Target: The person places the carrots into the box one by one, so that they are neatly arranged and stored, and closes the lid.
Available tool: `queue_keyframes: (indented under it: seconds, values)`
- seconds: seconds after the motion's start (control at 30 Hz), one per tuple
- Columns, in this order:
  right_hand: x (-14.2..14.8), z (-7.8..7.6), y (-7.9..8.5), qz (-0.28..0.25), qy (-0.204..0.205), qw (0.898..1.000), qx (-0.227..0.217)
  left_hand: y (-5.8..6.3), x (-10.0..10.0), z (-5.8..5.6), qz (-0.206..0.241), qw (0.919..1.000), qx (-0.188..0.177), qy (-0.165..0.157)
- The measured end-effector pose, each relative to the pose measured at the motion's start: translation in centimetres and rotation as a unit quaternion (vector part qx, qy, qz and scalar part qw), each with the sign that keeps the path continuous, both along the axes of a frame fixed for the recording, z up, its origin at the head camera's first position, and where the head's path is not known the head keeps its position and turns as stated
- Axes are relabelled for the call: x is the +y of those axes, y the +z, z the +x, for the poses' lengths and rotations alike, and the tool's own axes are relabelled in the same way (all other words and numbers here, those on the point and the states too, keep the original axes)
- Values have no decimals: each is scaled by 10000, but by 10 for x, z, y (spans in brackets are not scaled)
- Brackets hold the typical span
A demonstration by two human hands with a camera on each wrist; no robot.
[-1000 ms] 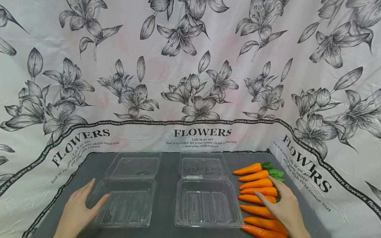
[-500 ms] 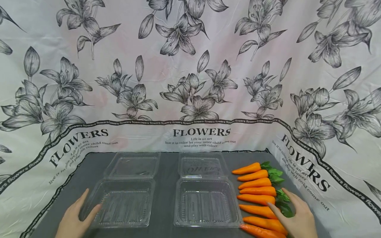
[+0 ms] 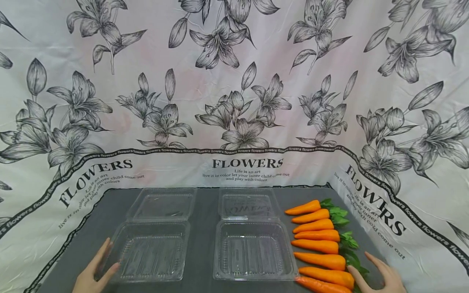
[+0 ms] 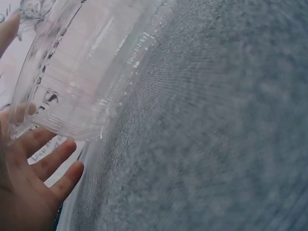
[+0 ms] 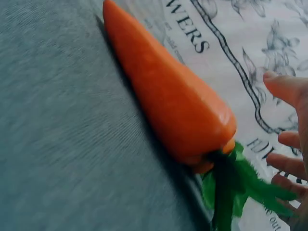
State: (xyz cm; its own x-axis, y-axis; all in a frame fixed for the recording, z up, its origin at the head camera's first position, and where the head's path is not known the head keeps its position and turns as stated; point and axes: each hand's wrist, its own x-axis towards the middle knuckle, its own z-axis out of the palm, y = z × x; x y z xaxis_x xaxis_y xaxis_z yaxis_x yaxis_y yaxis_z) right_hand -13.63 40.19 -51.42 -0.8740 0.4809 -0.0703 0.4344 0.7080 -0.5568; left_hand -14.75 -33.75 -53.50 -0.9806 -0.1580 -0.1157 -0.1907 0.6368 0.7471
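Observation:
My left hand (image 3: 94, 268) is held with fingers spread beside the left clear plastic clamshell box (image 3: 154, 256). In the left wrist view that box's wall (image 4: 91, 67) stands close to the left fingers (image 4: 55, 159). My right hand (image 3: 381, 276) hovers with parted fingers at the leafy ends of several orange carrots (image 3: 316, 246). They lie in a column at the right, tips pointing left. One big carrot (image 5: 168, 91) with green leaves (image 5: 236, 185) fills the right wrist view, apart from my right hand (image 5: 292, 154). Neither hand holds anything.
A second clear clamshell box (image 3: 253, 256) stands mid-table, left of the carrots. Both lids, the left lid (image 3: 163, 204) and the right lid (image 3: 249, 204), lie folded back. Flower-printed cloth (image 3: 245, 106) walls the grey table (image 3: 203, 244) at back and sides.
Both hands have drawn back toward the lower edge and outward, the left from its box, the right off the carrots, baring more of their leaves. The boxes and carrots stay in place.

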Motion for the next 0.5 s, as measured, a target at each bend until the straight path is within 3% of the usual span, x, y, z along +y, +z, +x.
queue_keyframes:
  seconds: [0.13,0.23,0.37,0.5]
  values:
    - [1,5,-11,-171,-285,9989,326,-6,-6,1,350,9991,-218,43]
    - [1,9,-17,94,-59,9950,994,-9,-12,0,611,9972,-440,-20]
    - [1,15,-28,565,399,9736,2174,-14,-16,-1,573,9977,-306,-207]
    - [0,17,-38,371,729,9611,2639,-17,-17,0,328,9989,-63,-316]
